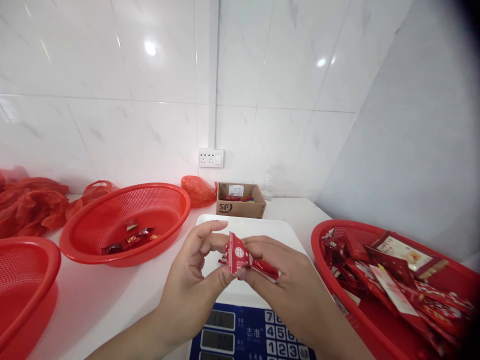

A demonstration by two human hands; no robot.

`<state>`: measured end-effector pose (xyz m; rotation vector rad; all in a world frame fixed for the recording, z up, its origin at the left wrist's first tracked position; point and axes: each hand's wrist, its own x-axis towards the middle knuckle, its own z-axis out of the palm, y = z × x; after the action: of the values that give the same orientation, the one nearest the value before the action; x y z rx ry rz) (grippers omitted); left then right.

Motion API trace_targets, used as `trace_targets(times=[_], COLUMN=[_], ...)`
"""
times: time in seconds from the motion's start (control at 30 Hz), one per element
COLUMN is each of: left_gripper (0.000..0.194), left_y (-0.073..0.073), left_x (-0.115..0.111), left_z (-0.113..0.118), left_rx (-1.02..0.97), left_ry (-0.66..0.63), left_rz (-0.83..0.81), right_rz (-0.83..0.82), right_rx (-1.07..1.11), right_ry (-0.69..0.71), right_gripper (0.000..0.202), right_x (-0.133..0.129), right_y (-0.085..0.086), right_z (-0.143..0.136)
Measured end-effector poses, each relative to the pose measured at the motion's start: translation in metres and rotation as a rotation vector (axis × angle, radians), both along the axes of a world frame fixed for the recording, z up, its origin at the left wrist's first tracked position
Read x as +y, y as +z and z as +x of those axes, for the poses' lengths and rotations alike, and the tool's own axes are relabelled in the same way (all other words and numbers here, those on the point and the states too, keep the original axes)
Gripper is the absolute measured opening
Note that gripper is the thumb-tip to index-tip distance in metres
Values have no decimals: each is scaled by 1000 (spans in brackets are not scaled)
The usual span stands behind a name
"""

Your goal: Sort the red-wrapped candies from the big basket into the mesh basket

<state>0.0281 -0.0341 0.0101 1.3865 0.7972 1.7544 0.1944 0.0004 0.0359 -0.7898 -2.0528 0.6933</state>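
Small red wrapped packets (237,254) are held up over the white pan (250,223) of a scale. My left hand (198,280) pinches the left edge of a packet with white print between thumb and fingers. From the other side, my right hand (283,272) closes round the packets, and a shiny red end pokes out below its fingers. Partly covered by my hands and wrists is the scale's blue panel (253,345) with displays and number keys. Just left of the packets a small piece with dark marks shows, and whether it is held or lies on the pan is unclear.
On the right a red basket (371,330) holds many red packets. Another red basket (150,192) at the left holds several wrapped pieces; a third (30,245) is at the left edge. Behind stand a cardboard box (240,209), red plastic bags (37,205) and a clear bottle (267,186).
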Motion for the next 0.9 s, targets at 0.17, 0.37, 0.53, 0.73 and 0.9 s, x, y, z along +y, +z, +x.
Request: trace_targets(times=[0.17,0.37,0.53,0.73,0.9], left_gripper=[57,81,69,43,20], left_y=[-7,-13,-10,0,8], left_x=[4,5,6,2,2], left_z=[-5,-4,-2,-3,-4], left_rx=[229,545,502,390,511], left_ry=[172,280,198,169,167], left_rz=[115,235,23,22,48], right_rz=[-149,-217,-415,-553,-433], right_rx=[18,61,420,506,516], right_ry=[-48,-54,103,301,298], right_gripper=[42,40,35,44,29], right_x=[3,8,17,18,19], right_y=[2,-6,-15,-18,-23], right_z=[4,-1,-3,-7,-12])
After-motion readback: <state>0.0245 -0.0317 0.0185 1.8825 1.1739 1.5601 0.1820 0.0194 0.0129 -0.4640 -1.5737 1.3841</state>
